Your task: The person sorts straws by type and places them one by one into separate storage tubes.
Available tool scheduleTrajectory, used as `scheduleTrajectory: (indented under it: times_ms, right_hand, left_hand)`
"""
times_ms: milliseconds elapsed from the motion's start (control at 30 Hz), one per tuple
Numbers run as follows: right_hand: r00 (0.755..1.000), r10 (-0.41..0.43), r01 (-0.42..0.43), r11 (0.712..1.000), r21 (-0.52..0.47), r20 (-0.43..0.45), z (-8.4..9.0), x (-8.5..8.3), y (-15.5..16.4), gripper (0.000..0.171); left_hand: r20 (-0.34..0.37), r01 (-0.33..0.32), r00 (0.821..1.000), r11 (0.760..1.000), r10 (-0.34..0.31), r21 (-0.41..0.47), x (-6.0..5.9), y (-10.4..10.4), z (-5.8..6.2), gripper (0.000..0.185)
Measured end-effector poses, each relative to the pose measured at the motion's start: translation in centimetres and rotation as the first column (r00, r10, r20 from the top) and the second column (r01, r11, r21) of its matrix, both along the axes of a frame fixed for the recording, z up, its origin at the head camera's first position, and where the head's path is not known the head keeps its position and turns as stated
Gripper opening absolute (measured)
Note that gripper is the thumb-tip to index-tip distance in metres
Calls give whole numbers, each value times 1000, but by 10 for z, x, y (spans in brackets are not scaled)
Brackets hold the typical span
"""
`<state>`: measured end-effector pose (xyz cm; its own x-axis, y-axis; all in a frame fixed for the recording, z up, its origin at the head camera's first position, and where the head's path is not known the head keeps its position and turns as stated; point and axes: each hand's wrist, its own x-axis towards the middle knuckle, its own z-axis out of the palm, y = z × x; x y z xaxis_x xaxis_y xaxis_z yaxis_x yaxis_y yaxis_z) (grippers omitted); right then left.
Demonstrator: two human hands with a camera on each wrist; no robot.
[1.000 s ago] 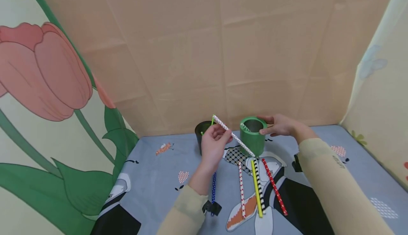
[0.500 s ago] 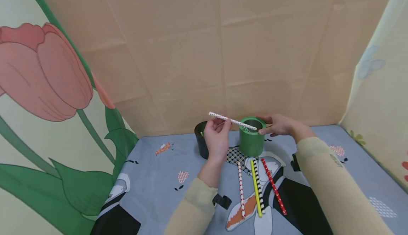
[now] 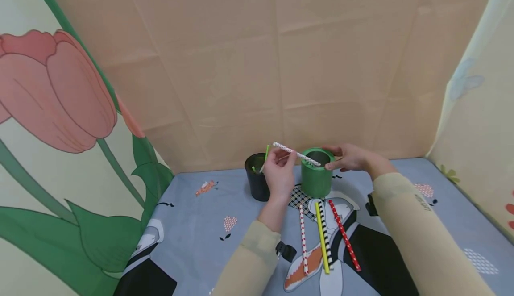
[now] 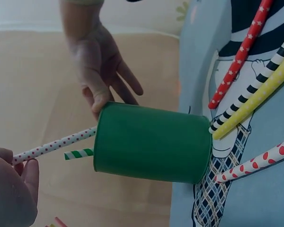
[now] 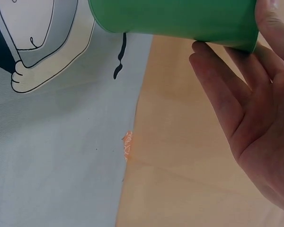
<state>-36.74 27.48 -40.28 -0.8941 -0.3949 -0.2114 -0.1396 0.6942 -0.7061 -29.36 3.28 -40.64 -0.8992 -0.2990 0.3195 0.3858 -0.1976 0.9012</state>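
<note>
My left hand [image 3: 279, 171] pinches a white straw with red dots [image 3: 297, 154] by its left end. The straw's far tip reaches into the mouth of a green cup [image 3: 317, 180] standing on the table. In the left wrist view the dotted straw [image 4: 57, 144] enters the green cup [image 4: 151, 144] beside a green-striped straw [image 4: 79, 154] that sticks out of it. My right hand [image 3: 351, 157] holds the cup's rim between thumb and fingers. The right wrist view shows my right hand [image 5: 255, 118] against the green cup [image 5: 180, 19].
A black cup [image 3: 257, 184] with a green straw [image 3: 266, 153] stands left of the green one. On the patterned cloth [image 3: 192, 229] lie a red-dotted white straw [image 3: 304, 238], a yellow one [image 3: 322, 238], a black-striped one [image 3: 327, 238] and a red one [image 3: 344, 235]. Fabric walls close in.
My left hand moved right and up, swinging the dotted straw from a steep slant to nearly level, with its tip now in the green cup. The right hand stayed on the cup.
</note>
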Motion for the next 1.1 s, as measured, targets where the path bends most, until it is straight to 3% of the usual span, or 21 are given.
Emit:
scheduleTrajectory:
  times_ms: [600,1100]
  right_hand:
    - [1000,-15,15,1000,3,-3,-1,1,1,89]
    - [1000,-15,15,1000,1,-11,-1,3,3,88]
  left_hand:
    - [47,-4,999,988,11,-157,-5,5,-16,20]
    - [49,14,999,992,-8,-123,-2,6,-18,22]
